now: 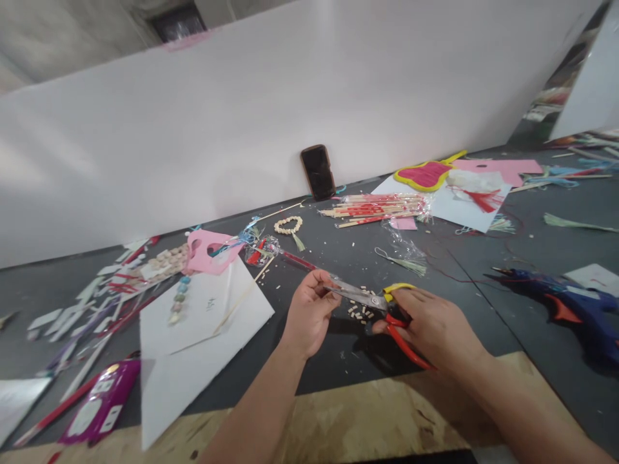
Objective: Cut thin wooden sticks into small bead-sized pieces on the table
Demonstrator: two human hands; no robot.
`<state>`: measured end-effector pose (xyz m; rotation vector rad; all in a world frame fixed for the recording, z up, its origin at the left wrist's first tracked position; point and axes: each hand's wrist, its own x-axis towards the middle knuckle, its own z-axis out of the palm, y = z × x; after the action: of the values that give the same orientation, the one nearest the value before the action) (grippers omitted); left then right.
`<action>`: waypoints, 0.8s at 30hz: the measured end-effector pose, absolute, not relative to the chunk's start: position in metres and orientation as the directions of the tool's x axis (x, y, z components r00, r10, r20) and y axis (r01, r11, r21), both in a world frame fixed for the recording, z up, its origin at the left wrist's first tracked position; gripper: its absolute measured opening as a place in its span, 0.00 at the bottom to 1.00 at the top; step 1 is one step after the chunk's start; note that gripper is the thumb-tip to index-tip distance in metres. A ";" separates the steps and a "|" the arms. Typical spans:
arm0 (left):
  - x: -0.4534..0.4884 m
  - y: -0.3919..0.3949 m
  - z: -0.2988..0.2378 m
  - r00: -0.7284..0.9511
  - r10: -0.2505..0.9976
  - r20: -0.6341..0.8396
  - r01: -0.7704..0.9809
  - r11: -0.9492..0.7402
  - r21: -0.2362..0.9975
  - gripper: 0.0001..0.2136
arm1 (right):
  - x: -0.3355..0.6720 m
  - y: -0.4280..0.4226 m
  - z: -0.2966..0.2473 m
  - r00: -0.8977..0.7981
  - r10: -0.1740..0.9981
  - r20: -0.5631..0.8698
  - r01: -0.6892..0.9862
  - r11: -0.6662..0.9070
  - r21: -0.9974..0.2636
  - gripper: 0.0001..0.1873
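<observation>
My right hand [430,319] is wrapped round the handles of a pair of scissors [360,293], one handle yellow and the other red. The blades point left and reach my left hand [312,312], whose thumb and fingers are pinched together at their tips. What lies in that pinch is too small to make out. A thin red stick [297,260] runs up to the fingertips from the far left; whether it is held cannot be told. Below the blades, several short pale cut pieces [360,314] are scattered on the dark table.
A phone [318,172] leans against the white partition [271,103]. Before it lie bundled sticks [377,207] and a beaded ring with a tassel [289,225]. White paper [193,361], pink cut-outs [210,251] and a purple packet [101,403] are left; a blue glue gun [565,303] is right.
</observation>
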<state>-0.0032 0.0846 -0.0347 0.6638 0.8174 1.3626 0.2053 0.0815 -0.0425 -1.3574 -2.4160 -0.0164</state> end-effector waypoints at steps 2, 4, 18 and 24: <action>-0.003 0.084 -0.034 0.024 0.993 -0.120 -0.569 0.112 0.815 0.13 | 0.205 0.081 -0.042 -0.469 0.822 0.323 0.833 0.533 -0.149 0.13; -0.003 0.084 -0.034 0.024 0.993 -0.120 -0.560 0.112 0.821 0.14 | 0.204 0.080 -0.041 -0.465 0.828 0.315 0.840 0.525 -0.138 0.12; -0.007 0.086 -0.035 -0.011 0.997 -0.070 -0.261 0.065 0.963 0.11 | 0.209 0.091 -0.034 -0.143 0.950 0.276 0.819 0.271 -0.506 0.25; -0.008 0.083 -0.048 0.143 0.977 0.160 0.543 -0.212 0.813 0.08 | 0.213 0.091 -0.028 -0.026 0.971 0.237 0.769 0.171 -0.616 0.23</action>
<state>-0.0081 0.0829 -0.0483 1.8331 1.4544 0.9451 0.2130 0.0910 -0.0278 -1.6432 -1.8394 0.4247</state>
